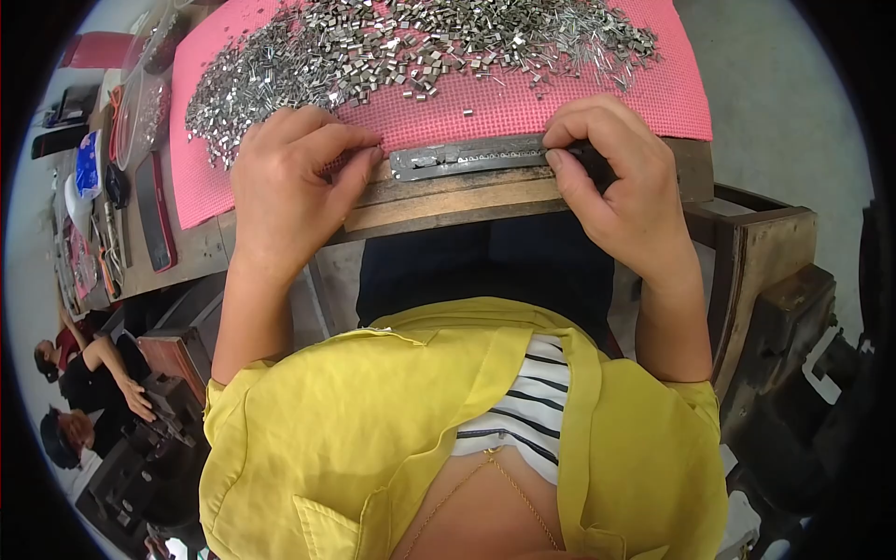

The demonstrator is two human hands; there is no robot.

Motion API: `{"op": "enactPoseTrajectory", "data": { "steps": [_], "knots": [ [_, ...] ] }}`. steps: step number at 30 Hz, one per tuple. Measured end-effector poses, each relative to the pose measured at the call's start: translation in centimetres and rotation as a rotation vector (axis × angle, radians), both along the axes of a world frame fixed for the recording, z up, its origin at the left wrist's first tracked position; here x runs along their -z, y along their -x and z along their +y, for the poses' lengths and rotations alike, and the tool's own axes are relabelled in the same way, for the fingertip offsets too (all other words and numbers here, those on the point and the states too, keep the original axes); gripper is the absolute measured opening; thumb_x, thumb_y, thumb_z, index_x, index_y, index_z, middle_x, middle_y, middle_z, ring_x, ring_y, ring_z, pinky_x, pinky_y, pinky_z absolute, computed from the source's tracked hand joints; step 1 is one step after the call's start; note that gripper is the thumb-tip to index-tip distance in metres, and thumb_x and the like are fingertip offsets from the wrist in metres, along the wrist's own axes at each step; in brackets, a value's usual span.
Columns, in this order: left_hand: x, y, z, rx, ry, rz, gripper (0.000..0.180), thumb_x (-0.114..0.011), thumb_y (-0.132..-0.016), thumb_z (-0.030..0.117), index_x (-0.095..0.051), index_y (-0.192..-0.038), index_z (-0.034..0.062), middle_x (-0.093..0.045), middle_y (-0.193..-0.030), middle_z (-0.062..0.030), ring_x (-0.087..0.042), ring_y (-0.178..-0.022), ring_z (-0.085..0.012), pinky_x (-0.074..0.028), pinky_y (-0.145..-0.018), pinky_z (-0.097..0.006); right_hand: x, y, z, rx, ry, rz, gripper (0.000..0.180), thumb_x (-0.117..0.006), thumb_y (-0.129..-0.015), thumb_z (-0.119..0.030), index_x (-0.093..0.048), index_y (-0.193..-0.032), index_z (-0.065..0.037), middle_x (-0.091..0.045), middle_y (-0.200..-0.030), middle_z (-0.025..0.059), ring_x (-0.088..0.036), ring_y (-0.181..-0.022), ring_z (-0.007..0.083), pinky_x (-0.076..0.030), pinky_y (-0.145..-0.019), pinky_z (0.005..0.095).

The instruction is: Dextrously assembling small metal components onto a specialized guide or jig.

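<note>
A narrow dark metal fixture bar (467,157) lies along the near table edge, with a row of small shiny pieces set along its middle. My right hand (621,173) grips the bar's right end between thumb and forefinger; its other fingers curl under, over something dark. Just off the bar's left end, the thumb and forefinger of my left hand (294,177) are pinched together. Whatever they hold is too small to make out. Beyond both hands, a large heap of small metal pieces (420,47), blocky bits and thin pins, spreads over a pink mesh mat (681,93).
A wooden strip (448,201) edges the table in front of me. Left of the mat are a dark red-edged phone-like slab (156,213), clear plastic tubs (147,103) and a blue packet (89,166). Other people (103,373) work at lower left. A wooden frame (765,271) stands at right.
</note>
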State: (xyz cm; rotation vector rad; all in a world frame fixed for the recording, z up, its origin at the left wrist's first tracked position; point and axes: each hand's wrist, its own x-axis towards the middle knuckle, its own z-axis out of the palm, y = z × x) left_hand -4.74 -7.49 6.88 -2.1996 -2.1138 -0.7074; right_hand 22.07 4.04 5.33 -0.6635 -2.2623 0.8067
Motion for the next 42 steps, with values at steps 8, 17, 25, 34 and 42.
{"op": "enactPoseTrajectory", "data": {
  "steps": [8, 17, 25, 34, 42],
  "knots": [
    [0.2, -0.9, 0.2, 0.004, -0.039, -0.184, 0.007, -0.076, -0.085, 0.009, -0.072, -0.09, 0.0071, -0.069, -0.082, -0.0063, -0.065, -0.079, -0.0275, -0.049, -0.07, -0.038, 0.1, 0.2, -0.3, 0.032, -0.067, -0.02, 0.018, -0.071, -0.079, 0.001, -0.061, -0.092, -0.006, -0.063, -0.088, 0.0071, -0.062, -0.08, 0.0289, -0.047, -0.073, 0.0393],
    [0.6, -3.8, 0.8, 0.138, -0.036, -0.501, 0.008, -0.073, -0.085, 0.003, -0.07, -0.092, 0.0051, -0.069, -0.086, -0.0081, -0.065, -0.079, -0.0276, -0.049, -0.071, -0.036, -1.0, 0.2, -0.6, 0.034, -0.247, -0.097, 0.019, -0.072, -0.075, 0.001, -0.062, -0.088, -0.008, -0.062, -0.085, 0.0044, -0.062, -0.078, 0.0278, -0.044, -0.075, 0.0385],
    [1.2, -4.4, 1.2, 0.164, -0.09, -0.379, 0.01, -0.076, -0.081, 0.003, -0.07, -0.088, 0.0069, -0.07, -0.086, -0.0046, -0.067, -0.077, -0.0261, -0.048, -0.07, -0.036, -1.4, 0.5, -0.3, 0.016, -0.307, -0.178, 0.02, -0.073, -0.075, 0.004, -0.067, -0.09, -0.007, -0.07, -0.092, 0.0022, -0.065, -0.081, 0.0237, -0.048, -0.076, 0.0347],
    [1.1, -4.8, 1.4, 0.189, -0.174, -0.188, 0.013, -0.078, -0.077, 0.005, -0.07, -0.085, 0.0099, -0.068, -0.084, -0.0008, -0.065, -0.076, -0.0234, -0.046, -0.069, -0.036, -1.7, -0.3, -0.2, -0.014, -0.267, -0.205, 0.017, -0.077, -0.078, 0.002, -0.074, -0.093, -0.005, -0.074, -0.097, 0.0039, -0.069, -0.088, 0.0241, -0.052, -0.08, 0.0331],
    [0.4, -5.3, 1.5, 0.203, -0.183, 0.031, 0.016, -0.076, -0.077, 0.01, -0.067, -0.089, 0.0121, -0.063, -0.082, -0.0018, -0.063, -0.074, -0.0227, -0.046, -0.07, -0.036, -1.0, -0.4, -0.2, 0.012, -0.173, -0.107, 0.019, -0.076, -0.079, 0.004, -0.075, -0.097, -0.004, -0.075, -0.099, 0.0061, -0.069, -0.089, 0.0228, -0.053, -0.077, 0.0311]
  ]
}}
